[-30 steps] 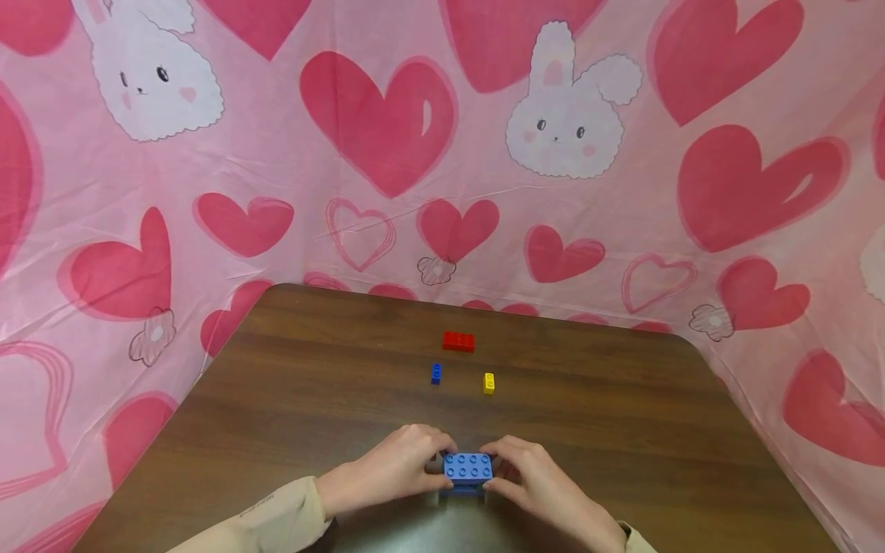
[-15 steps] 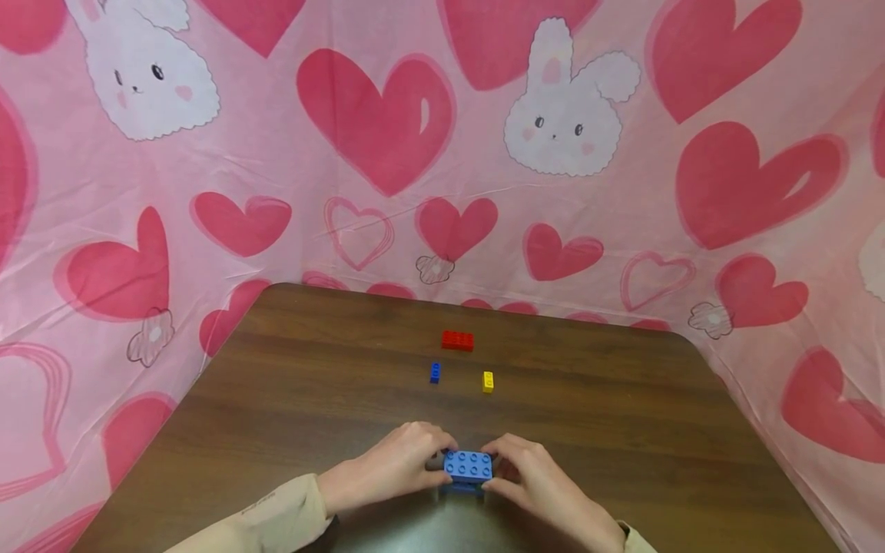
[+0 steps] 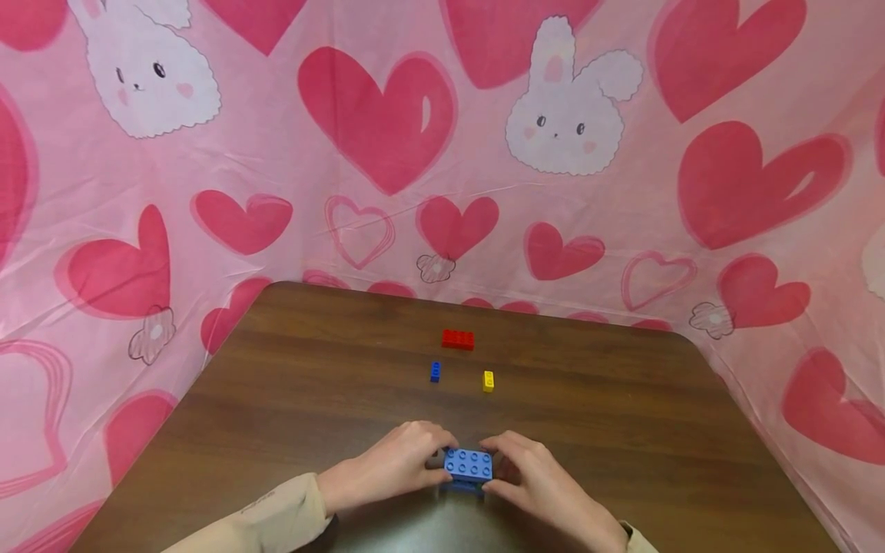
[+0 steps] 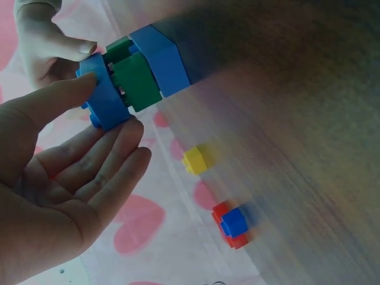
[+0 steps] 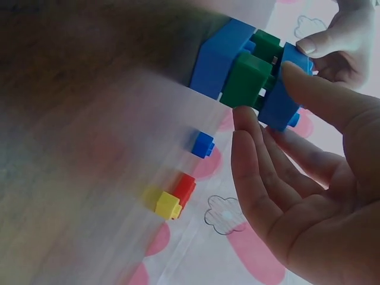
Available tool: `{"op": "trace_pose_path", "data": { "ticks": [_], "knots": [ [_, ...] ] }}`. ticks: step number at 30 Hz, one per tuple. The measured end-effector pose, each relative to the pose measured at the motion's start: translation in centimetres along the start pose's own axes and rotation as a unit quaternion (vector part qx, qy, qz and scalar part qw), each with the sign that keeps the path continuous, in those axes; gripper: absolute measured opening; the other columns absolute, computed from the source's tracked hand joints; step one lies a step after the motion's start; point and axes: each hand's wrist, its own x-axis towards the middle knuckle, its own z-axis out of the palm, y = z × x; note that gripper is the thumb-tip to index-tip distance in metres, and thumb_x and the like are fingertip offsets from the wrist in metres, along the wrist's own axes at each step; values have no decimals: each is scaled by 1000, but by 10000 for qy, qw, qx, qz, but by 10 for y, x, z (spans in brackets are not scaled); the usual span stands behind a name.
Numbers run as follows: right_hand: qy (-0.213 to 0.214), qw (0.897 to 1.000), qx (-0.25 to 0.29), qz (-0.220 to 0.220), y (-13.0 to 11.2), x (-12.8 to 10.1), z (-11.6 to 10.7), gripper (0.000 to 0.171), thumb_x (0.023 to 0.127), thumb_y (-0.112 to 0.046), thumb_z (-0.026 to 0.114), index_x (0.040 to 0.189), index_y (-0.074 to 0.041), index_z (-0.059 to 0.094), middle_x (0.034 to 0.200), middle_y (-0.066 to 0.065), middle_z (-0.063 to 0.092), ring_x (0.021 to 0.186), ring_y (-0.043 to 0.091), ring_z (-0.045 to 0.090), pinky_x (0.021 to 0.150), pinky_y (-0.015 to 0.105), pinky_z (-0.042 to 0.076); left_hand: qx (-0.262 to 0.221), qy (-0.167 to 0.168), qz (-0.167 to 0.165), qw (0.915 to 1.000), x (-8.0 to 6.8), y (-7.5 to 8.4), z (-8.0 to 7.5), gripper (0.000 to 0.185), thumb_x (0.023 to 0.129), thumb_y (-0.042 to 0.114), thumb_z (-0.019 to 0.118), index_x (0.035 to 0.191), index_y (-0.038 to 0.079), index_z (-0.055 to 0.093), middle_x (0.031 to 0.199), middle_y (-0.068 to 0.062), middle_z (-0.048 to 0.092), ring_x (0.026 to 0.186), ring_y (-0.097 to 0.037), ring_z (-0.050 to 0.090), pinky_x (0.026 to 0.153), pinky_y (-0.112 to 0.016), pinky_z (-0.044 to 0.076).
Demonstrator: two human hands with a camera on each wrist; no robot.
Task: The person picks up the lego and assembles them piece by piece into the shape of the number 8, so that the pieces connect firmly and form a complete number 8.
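Observation:
A light-blue toy building brick (image 3: 469, 465) with two rows of studs is pinched at its ends by both hands. My left hand (image 3: 394, 466) holds its left end between thumb and fingers. On the right end, the right hand (image 3: 542, 478) grips the same way. Beneath it, two green bricks (image 4: 137, 82) sit on a lower blue brick (image 4: 163, 59) standing on the table. Green studs show in a narrow gap under the upper brick in both wrist views. From the head view the green bricks are mostly hidden.
Farther back on the brown table (image 3: 332, 361) lie a red brick (image 3: 458, 339), a small dark-blue brick (image 3: 435, 372) and a small yellow brick (image 3: 488, 381). A pink cloth with hearts and rabbits (image 3: 387, 123) hangs behind and beside the table.

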Motion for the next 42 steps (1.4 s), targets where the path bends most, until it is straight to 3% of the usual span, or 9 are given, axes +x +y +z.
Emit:
{"op": "trace_pose_path", "data": {
  "ticks": [8, 21, 30, 42],
  "knots": [
    [291, 9986, -139, -429, 0, -1, 0, 29, 86, -21, 77, 111, -11, 66, 99, -2, 68, 78, -5, 59, 65, 18, 55, 32, 69, 53, 10000, 0, 0, 1, 28, 86, 24, 78, 110, 12, 72, 99, 3, 74, 79, -1, 57, 69, -11, 46],
    [311, 9978, -58, -575, -2, 1, -2, 26, 87, -25, 75, 108, -10, 69, 97, 1, 70, 78, -4, 61, 65, 18, 55, 22, 318, 111, 9994, 0, -1, 5, 26, 82, 23, 81, 104, 11, 73, 97, 1, 75, 80, -1, 62, 70, -12, 48],
    [217, 9987, 235, -404, 1, 1, 0, 26, 87, -22, 76, 108, -8, 70, 97, 4, 71, 76, -4, 61, 64, 18, 55, -308, 147, 4, 9994, 3, -1, 4, 26, 81, 19, 82, 103, 9, 73, 97, -2, 76, 79, -3, 68, 67, -9, 49],
    [156, 9989, 372, -222, 3, 3, 0, 28, 86, -25, 76, 107, -9, 70, 94, 2, 69, 75, -6, 58, 64, 17, 54, -213, 242, -66, 9995, 3, -3, 7, 27, 79, 20, 84, 101, 9, 73, 95, -1, 76, 78, -1, 65, 66, -11, 49]
  ]
}}
